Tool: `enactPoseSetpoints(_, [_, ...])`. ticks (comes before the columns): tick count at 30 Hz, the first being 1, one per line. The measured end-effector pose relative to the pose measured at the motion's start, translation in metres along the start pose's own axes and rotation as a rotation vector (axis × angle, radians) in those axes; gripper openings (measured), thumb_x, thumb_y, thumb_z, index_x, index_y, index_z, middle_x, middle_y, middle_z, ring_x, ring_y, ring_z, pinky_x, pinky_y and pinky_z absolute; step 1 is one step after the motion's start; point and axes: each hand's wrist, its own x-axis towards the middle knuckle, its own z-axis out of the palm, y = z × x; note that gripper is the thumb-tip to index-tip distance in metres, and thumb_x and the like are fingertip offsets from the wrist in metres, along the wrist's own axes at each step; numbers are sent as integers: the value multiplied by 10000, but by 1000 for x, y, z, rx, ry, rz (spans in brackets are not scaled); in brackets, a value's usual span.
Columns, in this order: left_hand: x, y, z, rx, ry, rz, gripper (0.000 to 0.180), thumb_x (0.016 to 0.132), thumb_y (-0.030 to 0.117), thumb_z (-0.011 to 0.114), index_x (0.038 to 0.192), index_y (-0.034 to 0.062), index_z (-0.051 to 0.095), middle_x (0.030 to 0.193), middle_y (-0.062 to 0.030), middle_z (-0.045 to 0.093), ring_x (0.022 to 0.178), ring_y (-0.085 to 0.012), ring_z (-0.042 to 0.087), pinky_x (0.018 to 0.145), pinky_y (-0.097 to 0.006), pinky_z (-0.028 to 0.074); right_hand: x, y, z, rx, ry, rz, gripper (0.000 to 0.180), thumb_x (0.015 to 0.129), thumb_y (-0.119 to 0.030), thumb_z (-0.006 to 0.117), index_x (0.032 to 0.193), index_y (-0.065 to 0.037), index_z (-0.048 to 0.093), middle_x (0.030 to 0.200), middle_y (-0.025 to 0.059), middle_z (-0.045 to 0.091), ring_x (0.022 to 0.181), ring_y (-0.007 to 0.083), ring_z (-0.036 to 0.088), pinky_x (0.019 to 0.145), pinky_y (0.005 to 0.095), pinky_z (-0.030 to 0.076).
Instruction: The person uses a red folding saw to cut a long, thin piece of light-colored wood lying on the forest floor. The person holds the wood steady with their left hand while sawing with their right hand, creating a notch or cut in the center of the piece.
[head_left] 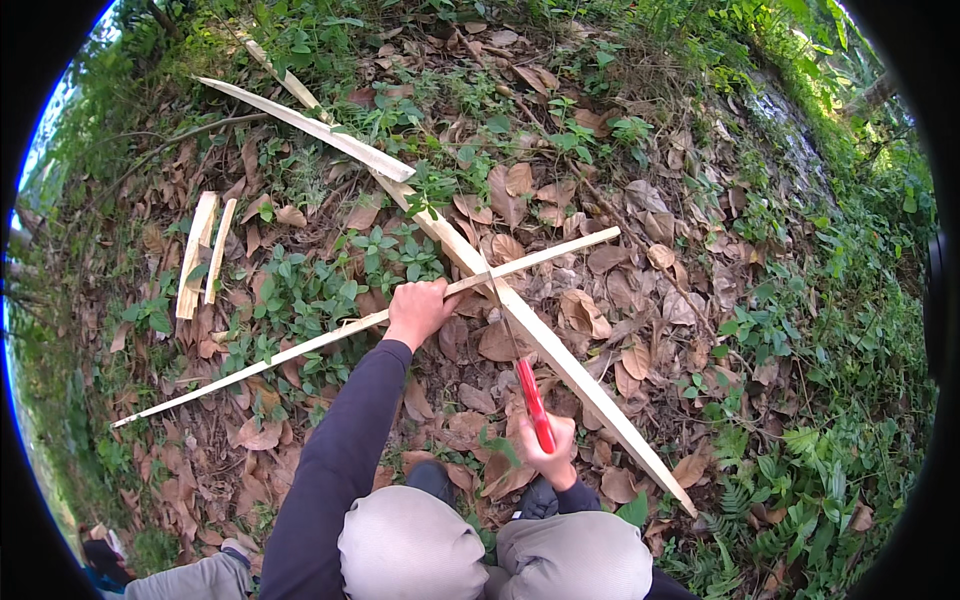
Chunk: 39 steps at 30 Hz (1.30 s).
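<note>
Thin bamboo strip (330, 340): long, pale, lying slantwise over the leaf-covered ground (660, 290), crossing on top of a wider split bamboo slat (560, 360). Gripped near mid-length by left hand (418, 310), fingers closed around it, pressed down at the crossing. Saw with red handle (535, 405) clasped in right hand (548, 455), fist closed on the handle; thin blade reaching up to the strip right at the crossing, touching it just beside the left hand. Second wide slat (300, 125) lying farther off, toward the upper left of the ground, end overlapping the first slat. Two short cut pieces (200, 255) side by side at the left, well apart from the hands. Bent knees in grey trousers (410, 545) at the lower edge.
</note>
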Motion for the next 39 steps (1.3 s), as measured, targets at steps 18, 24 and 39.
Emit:
enactPoseSetpoints(18, [-2,-5,4,69,9,37,374,879,456,684,813,90,645,687,-115,690,643,-294,704,585,-419,552,41,0,10,46,21,3,145,820,-54,685,702,-10,613,494,84,486,392,181,508,440,337,386])
enactPoseSetpoints(24, [-1,-1,-1,34,21,45,383,896,445,660,797,76,631,681,-149,678,641,-331,689,591,-445,540,-32,16,-21,22,-26,-9,102,797,-45,685,710,-12,641,488,59,508,393,168,550,442,305,411])
enactPoseSetpoints(39, [-4,0,1,13,21,23,361,868,421,699,781,77,628,668,-136,679,631,-325,693,587,-435,549,1,8,-10,-33,-31,-129,129,769,-45,697,677,-28,607,482,57,465,374,192,525,430,320,395])
